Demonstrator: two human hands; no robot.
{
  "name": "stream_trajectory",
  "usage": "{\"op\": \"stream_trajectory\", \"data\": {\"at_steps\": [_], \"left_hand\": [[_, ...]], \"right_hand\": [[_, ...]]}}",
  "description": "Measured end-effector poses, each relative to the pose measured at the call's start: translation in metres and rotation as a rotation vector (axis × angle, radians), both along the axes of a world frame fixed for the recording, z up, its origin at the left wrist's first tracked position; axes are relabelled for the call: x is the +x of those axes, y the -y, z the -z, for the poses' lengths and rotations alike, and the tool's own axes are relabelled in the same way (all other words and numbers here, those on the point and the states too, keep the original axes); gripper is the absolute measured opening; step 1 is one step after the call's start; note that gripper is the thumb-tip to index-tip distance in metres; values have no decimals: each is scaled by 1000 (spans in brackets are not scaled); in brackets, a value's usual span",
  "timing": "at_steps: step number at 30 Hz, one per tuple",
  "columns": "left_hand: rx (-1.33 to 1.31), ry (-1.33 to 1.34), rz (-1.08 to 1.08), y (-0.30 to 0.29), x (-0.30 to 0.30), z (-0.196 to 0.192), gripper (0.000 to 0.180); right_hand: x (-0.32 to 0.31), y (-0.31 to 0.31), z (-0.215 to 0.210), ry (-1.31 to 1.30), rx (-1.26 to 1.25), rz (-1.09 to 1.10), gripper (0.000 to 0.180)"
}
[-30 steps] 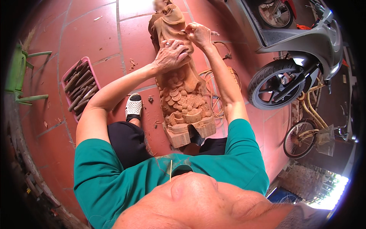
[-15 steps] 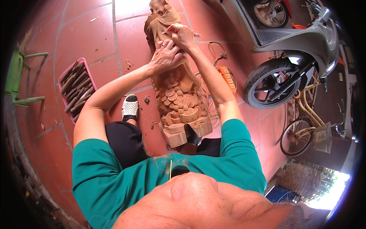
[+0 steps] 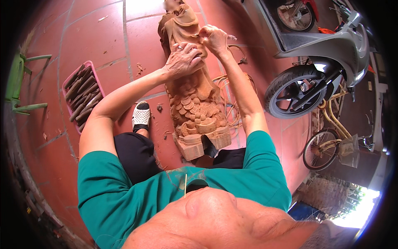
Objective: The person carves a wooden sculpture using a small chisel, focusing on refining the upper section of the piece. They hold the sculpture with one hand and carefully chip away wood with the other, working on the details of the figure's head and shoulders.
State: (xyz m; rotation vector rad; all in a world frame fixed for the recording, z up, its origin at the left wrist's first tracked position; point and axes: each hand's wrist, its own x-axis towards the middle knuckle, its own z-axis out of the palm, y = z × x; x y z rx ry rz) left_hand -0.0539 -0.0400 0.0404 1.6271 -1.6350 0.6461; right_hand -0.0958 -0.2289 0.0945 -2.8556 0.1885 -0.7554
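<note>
Carving [image 3: 199,110]: brown wood, laid lengthwise on the floor [image 3: 99,41], base end between the knees, narrower end pointing away. Left hand [image 3: 185,60] laid over its upper half, palm down; underside hidden, so cannot tell whether gripping or only pressing. Right hand [image 3: 214,40] closed around a slim tool [image 3: 232,37], pale end sticking out to the right; working end at the carving's right side, too small to make out. Hands near each other, apart.

Handling, judged by eye: likely heavy, solid, stiff throughout. Dry, matt wood; little slip expected. Fragile spots probably along the thin rims of the coin-like relief and the edges of the draped folds; poor places to lift by. Best hold: low on the blocky base, plus a broad palm around the smoother folds higher up.

Surface: reddish tiles, pale joints, scattered shavings [image 3: 140,68]; apparently hard and flat. Room, to the left: pink tray [image 3: 89,63] full of dark tools [image 3: 83,91], green stool [image 3: 16,79] farther out. To the right: orange cord near the carving, grey scooter [image 3: 327,49] well apart, bicycle [image 3: 334,120] below it in view. Bright light at lower right.
</note>
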Motion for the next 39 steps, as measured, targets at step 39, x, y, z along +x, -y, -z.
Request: {"op": "stream_trajectory", "data": {"at_steps": [39], "left_hand": [[133,-181,-44,-2,0,3,30]], "right_hand": [[-2,-14,1,-10,151,132,6]]}}
